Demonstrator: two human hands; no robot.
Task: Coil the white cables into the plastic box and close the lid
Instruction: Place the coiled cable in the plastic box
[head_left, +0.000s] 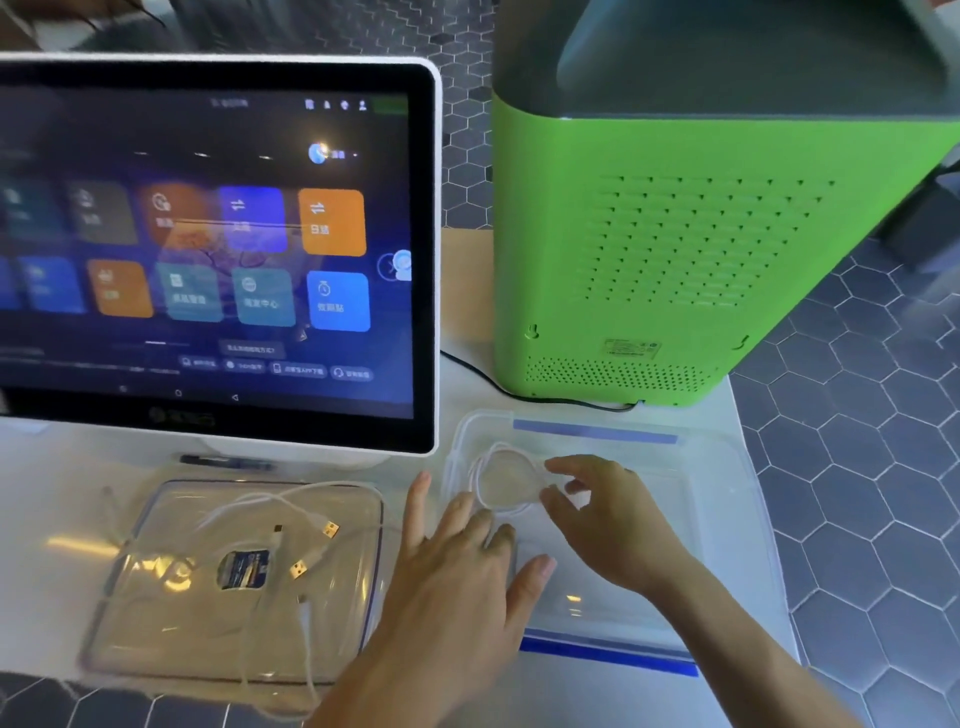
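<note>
1. The coiled white cable (501, 480) lay inside the clear blue-latched plastic box (727, 519); the right hand (605, 525) pinched its loop, and the left hand (467, 551), fingers spread flat, pressed beside it.
2. Let go, the coil could have sprung open.
3. Loose white USB cables (291, 525) waited on the clear lid (156, 613), liable to snag.

The plastic box (727, 467) is clear and smooth. Its lid (171, 623) is clear, shiny plastic too. The cables (311, 506) look like smooth white plastic. The screen (208, 234) is glossy glass. The green machine (675, 249) looks matt.
</note>
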